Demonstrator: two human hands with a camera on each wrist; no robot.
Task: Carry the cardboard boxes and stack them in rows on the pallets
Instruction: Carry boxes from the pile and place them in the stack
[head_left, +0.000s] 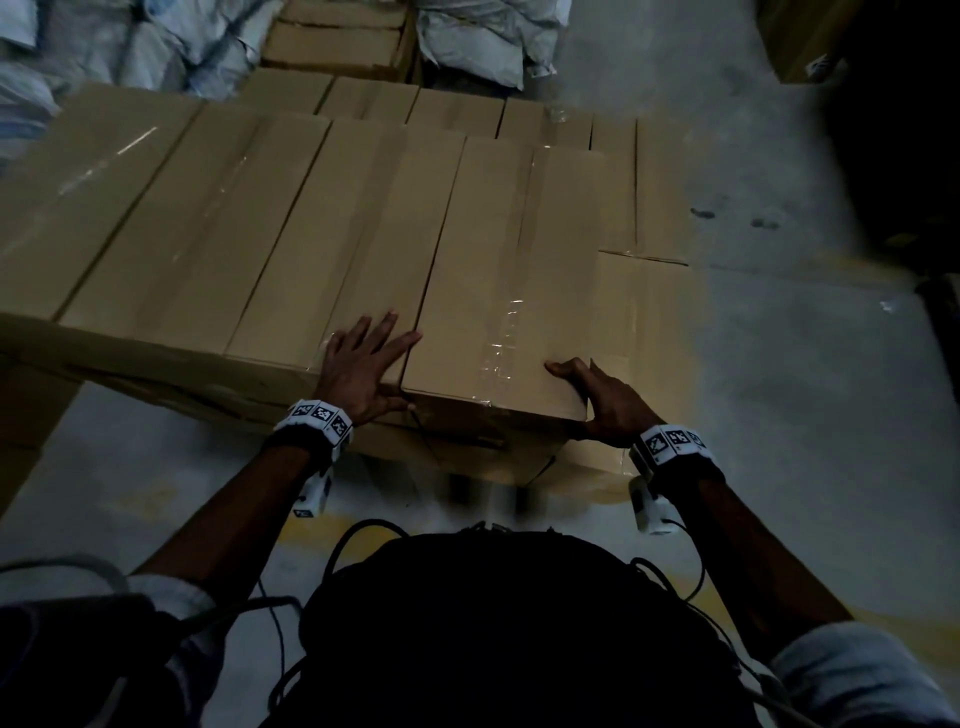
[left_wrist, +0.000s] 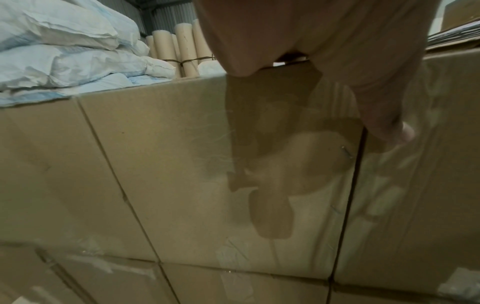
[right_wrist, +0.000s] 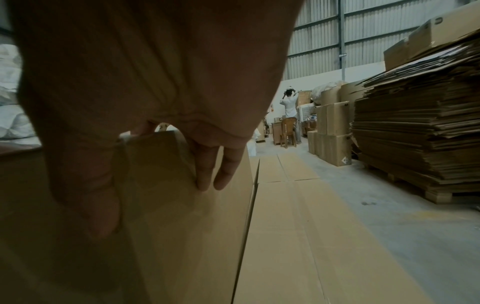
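Four long boxes lie side by side in the upper layer, and the end box (head_left: 498, 270) at the right edge of the stack is the one in hand. The left hand (head_left: 363, 369) lies flat with fingers spread on top, across the seam between this box and its neighbour (head_left: 343, 244). The right hand (head_left: 602, 400) grips the near right corner, thumb on top and fingers down the side (the right wrist view shows them pressed to the cardboard). A lower layer (head_left: 644, 322) juts out to the right; its count is hard to make out, perhaps five more tops behind. No pallet shows under the stack. White sacks (head_left: 467, 36) are cut off at the top edge, and a pile of flat cardboard (right_wrist: 415, 123) stands well apart.
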